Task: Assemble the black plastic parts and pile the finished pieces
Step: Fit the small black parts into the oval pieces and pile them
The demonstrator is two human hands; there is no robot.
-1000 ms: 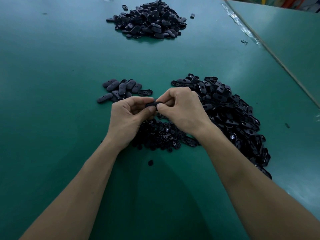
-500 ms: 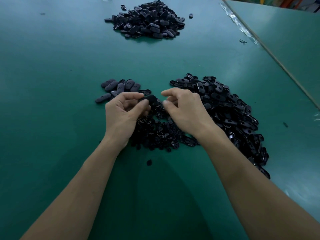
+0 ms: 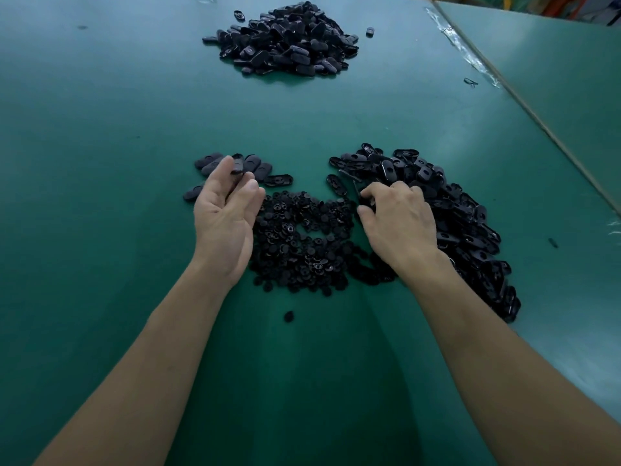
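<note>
Basically: left hand (image 3: 225, 213) half-open over finished pile (image 3: 262, 169), hold unclear; right hand (image 3: 398, 218) curled into shell heap (image 3: 453, 203), grip hidden. Pick one shell only, seat insert (image 3: 302, 237) square.

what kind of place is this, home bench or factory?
Probably a factory hand-assembly station. It has a wide green-covered workbench and bulk heaps of identical black plastic parts: oval shells and small round pieces. A separate far pile holds more oval pieces.

No readable text, label, brand, number or sign shows anywhere in view.
</note>
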